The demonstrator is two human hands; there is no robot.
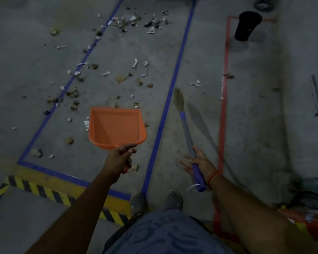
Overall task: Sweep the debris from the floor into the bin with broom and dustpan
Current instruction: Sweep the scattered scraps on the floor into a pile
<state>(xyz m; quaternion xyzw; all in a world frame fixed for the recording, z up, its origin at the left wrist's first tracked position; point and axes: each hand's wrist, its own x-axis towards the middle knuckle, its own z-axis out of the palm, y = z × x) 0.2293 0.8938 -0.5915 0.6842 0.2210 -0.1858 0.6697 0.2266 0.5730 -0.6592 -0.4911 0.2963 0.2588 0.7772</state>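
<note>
Head view — debris (106,74) beyond both hands.

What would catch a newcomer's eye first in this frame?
The bright orange dustpan, held up at centre by the left hand, stands out against the dim grey floor. Beyond it, debris lies scattered across the blue tape lines, and the right hand holds a purple-handled broom.

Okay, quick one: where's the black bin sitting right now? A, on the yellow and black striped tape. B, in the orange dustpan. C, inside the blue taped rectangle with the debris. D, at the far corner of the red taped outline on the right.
D: the black bin stands at the far corner of the red tape outline, right of the blue tape.
</note>
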